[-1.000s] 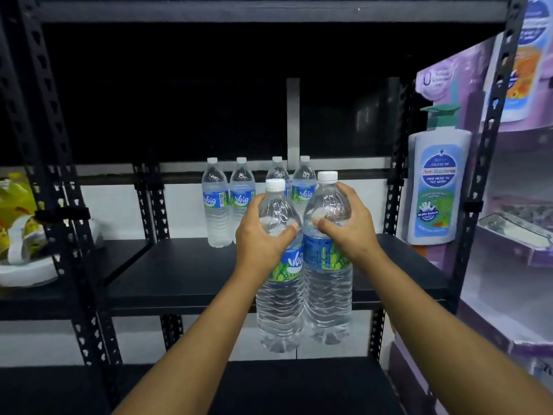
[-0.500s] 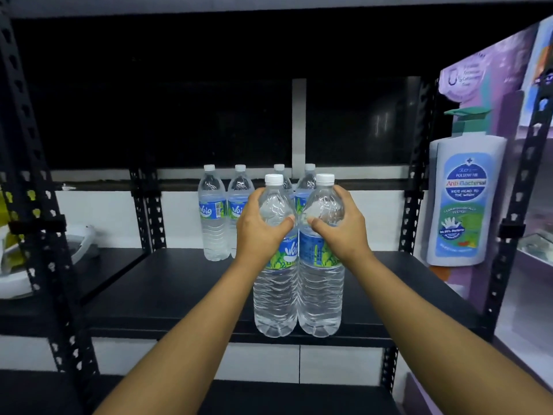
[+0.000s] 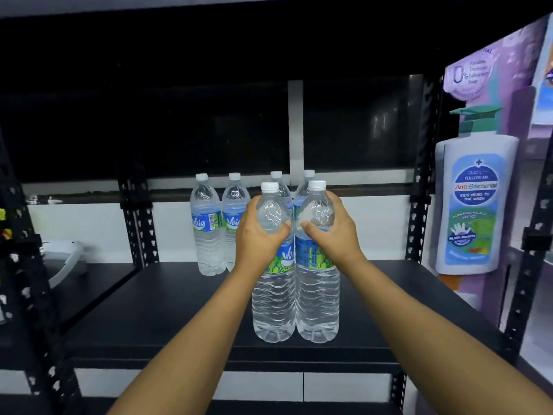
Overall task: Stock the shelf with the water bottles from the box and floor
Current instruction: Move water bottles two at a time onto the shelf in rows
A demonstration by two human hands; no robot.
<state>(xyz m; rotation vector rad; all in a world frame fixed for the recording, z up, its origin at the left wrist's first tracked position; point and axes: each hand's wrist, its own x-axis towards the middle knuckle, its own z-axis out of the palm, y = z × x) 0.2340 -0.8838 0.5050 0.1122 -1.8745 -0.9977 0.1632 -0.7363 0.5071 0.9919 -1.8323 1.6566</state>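
- Left hand and right hand each wrap the shoulder of a full water bottle.
- Judged heavy, slick, thin-walled; hold high, above the label.
- Bases at the shelf front edge.

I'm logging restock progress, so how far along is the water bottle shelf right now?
Done: four bottles stand upright at the back of the shelf. In hand: the left hand grips the left bottle and the right hand grips the right bottle, both upright near the front edge, apparently set down. Left: release them. The box and floor are out of view, so the remaining count is unknown.
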